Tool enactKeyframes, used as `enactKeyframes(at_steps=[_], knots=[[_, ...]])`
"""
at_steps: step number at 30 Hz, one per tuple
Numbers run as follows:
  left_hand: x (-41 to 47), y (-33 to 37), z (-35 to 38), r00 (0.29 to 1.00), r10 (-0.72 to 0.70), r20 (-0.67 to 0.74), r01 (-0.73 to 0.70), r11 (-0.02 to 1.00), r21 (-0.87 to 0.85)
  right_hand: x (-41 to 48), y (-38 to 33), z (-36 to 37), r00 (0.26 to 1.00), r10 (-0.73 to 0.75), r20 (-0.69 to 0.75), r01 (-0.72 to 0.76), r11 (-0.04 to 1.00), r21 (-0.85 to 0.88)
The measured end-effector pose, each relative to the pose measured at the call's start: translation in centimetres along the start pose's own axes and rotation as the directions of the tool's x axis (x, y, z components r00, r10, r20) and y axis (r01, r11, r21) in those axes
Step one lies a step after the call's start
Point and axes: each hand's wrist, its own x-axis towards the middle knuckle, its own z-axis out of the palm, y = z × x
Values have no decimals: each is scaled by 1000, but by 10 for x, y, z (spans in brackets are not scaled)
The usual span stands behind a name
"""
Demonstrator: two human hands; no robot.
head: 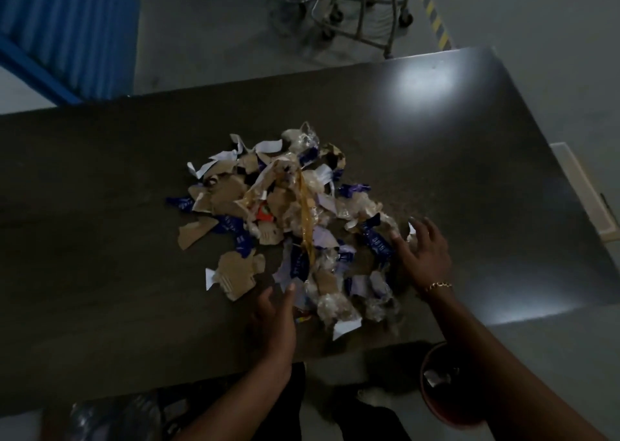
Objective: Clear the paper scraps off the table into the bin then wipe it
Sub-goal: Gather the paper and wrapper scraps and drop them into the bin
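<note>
Brackets the scraps point(281, 226), heaped midway on the table point(100, 205), with left hand point(273, 316) and right hand point(422, 256), both spread wide, gripping nothing. Risks missing the bin point(423, 373) below the near edge, scattering light bits by sweeping too fast.

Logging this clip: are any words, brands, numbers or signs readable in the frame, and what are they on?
No text here can be read.
Blue wrapper scraps: white lettering, too blurred to read.
Orange scrap: a printed mark, too small to read.
Yellow-and-black floor stripe: a marking with no words.
</note>
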Motion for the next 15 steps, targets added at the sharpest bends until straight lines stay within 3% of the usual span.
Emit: enactKeyframes(at_steps=[2,5,10,15], knots=[[2,-6,4,982,-182,46,182,983,2,7,-4,1,995,62,77,-55,994,-97],[-2,3,17,940,-325,108,331,942,-49,3,-9,7,988,108,109,-83,974,-209],[16,-5,50,945,-310,101,313,950,-16,-29,-17,22,974,132,186,-95,977,-193],[24,-14,87,959,-266,97,278,950,-142,-61,-26,46,967,156,203,-154,988,-25]])
